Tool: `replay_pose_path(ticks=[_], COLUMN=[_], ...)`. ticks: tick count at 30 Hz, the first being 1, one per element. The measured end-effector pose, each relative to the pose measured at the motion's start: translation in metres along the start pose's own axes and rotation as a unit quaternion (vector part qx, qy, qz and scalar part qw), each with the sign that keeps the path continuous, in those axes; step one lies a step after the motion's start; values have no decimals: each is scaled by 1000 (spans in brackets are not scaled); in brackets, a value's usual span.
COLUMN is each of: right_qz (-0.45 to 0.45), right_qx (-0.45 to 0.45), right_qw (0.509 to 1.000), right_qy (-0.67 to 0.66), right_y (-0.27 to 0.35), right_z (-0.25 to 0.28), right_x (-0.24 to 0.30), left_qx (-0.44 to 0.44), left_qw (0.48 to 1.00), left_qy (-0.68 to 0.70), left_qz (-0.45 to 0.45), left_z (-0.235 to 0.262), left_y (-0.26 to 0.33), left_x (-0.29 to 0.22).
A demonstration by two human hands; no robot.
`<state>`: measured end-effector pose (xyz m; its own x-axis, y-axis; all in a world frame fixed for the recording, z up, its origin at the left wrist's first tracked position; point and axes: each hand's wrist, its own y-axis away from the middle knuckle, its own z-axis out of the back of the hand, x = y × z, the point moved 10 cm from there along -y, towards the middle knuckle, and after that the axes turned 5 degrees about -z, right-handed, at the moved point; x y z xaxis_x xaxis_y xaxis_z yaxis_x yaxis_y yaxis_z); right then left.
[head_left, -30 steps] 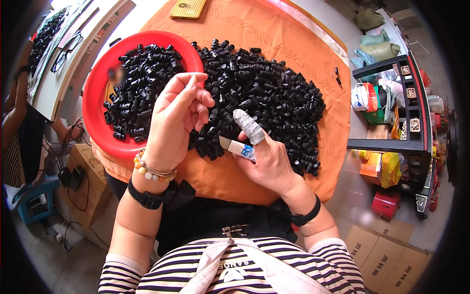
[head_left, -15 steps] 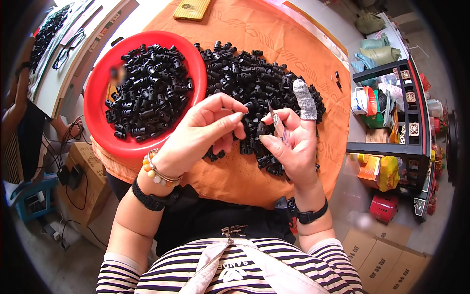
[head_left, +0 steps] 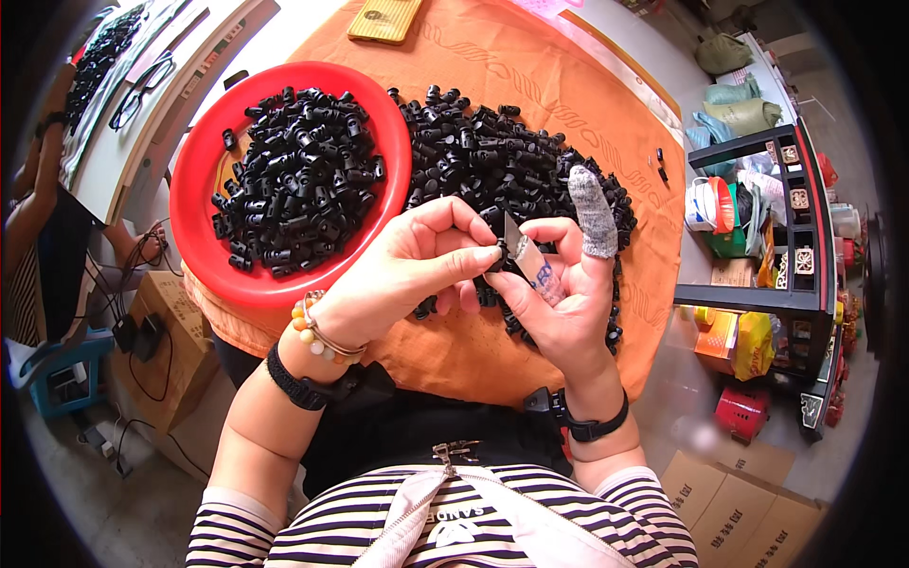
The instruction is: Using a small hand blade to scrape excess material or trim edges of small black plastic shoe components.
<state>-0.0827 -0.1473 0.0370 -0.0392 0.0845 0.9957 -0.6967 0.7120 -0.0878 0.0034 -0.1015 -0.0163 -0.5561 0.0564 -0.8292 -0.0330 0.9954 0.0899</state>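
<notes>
Between its thumb and fingers, my left hand (head_left: 412, 260) pinches a small black plastic part (head_left: 501, 254). My right hand (head_left: 568, 289) grips a flat metal blade (head_left: 513, 233) whose lower end is wrapped in pale material with blue marks. The blade stands right against the black part; the exact contact is partly hidden by the fingers. A grey knitted sleeve (head_left: 594, 210) covers one raised finger of my right hand. Beyond both hands spreads a heap of similar black parts (head_left: 483, 147). To the left, a red round basin (head_left: 194, 204) holds another pile of them.
An orange cloth (head_left: 445, 355) covers the table. A yellow ribbed tray (head_left: 385, 17) lies at the far edge, and a few small pieces (head_left: 662, 168) lie at the right. Black shelving (head_left: 748, 292) stands right, cardboard boxes (head_left: 734, 511) below it. Another person's arm (head_left: 43, 175) shows far left.
A blurred part over the basin now lies in it near the left rim. My left hand has closed on a black part and moved toward the blade, which my right hand has turned.
</notes>
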Motion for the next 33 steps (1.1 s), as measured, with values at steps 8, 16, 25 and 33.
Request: replay_pose_path(ticks=[8,16,25,33], right_qz=[-29,-96,-76,-63], right_qx=[10,27,27,4], right_qw=[997,995,997,998], right_qy=[-70,-25,-18,-1], right_y=[1,6,2,3], right_z=[11,1,-5,-4], right_x=[-10,-23,-16,-16], left_qx=[-17,-8,7,14], left_qw=[984,982,985,986], left_qy=[176,191,173,165], left_qz=[28,0,-1,-10], left_z=[1,4,-3,-4], left_y=[0,0,1,0], left_x=[4,3,1,-1])
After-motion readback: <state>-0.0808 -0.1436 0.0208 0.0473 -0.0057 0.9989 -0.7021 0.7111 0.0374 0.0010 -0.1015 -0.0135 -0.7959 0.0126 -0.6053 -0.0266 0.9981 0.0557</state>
